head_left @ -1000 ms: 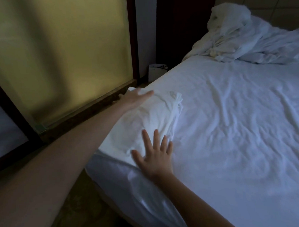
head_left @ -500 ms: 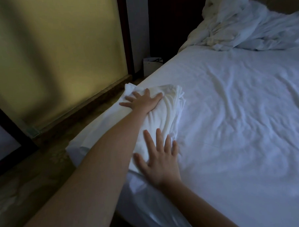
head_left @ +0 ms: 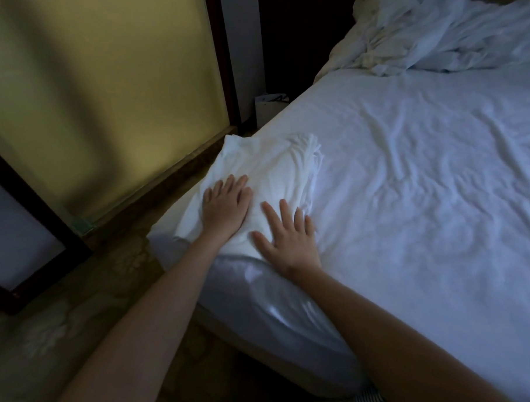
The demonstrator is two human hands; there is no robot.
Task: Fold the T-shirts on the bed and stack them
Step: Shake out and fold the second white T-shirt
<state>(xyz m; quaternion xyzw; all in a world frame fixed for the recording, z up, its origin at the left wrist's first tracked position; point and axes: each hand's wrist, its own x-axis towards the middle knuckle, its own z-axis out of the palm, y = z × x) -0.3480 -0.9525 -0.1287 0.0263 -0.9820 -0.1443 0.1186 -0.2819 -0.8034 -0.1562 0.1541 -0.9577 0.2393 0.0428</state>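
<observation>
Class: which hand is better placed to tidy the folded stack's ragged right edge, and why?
Probably the right. The right hand lies flat at the right side of the stack, close to that layered edge; the left hand lies flat nearer the outer edge of the bed.

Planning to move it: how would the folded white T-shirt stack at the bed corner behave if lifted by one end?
Probably floppy: the stack is creased cloth, wrinkling under the left hand and right hand. Its loose layered edge suggests layers could slide apart. Likely light.
</observation>
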